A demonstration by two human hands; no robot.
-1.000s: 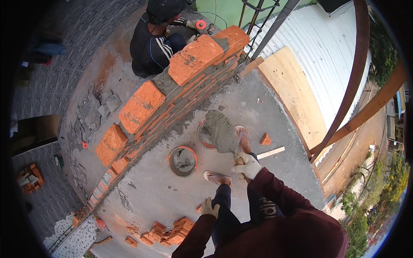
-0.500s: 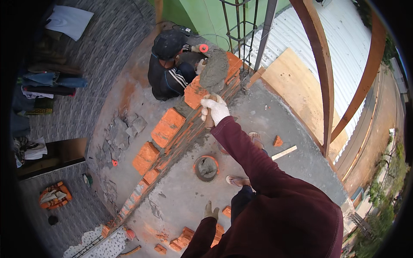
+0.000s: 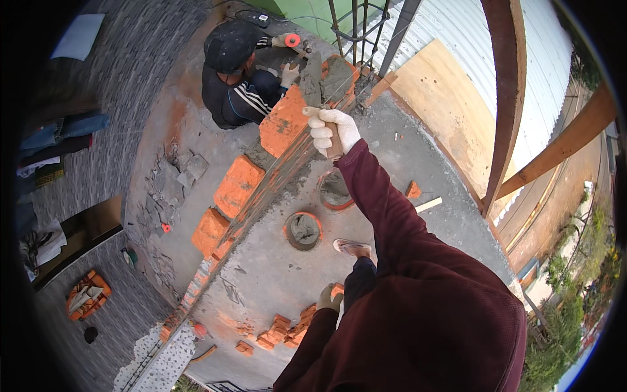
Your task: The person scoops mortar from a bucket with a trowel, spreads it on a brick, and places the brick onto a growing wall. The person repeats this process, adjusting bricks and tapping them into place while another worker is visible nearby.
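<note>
- Around me spreads a grey concrete floor [image 3: 268,277], with a corrugated white roof [image 3: 450,32] beyond its far right side.
- My right hand [image 3: 332,132], in a pale glove, is clamped around the wooden handle of a trowel [image 3: 311,81], raised at the near face of the brick wall [image 3: 281,170].
- The trowel's long axis runs from my fist up and a little left, so its mortar-smeared blade is at the wall's top, near the far end, between a top brick [image 3: 282,123] and a patch of mortar [image 3: 337,75].
- My left hand [image 3: 328,299] is low and well apart from the trowel, by an orange brick piece [image 3: 337,290]; it is small and partly hidden here, so I can't tell whether my fingers grip it or are only beside it.
- Across the wall a co-worker [image 3: 238,91] crouches, one gloved hand [image 3: 289,75] near my blade, so room is tight there.
- Steel rods [image 3: 354,36] stand past the wall's end.
- On my side there is more open floor, with a near bucket [image 3: 320,225] and a second bucket [image 3: 339,208] below my forearm.
</note>
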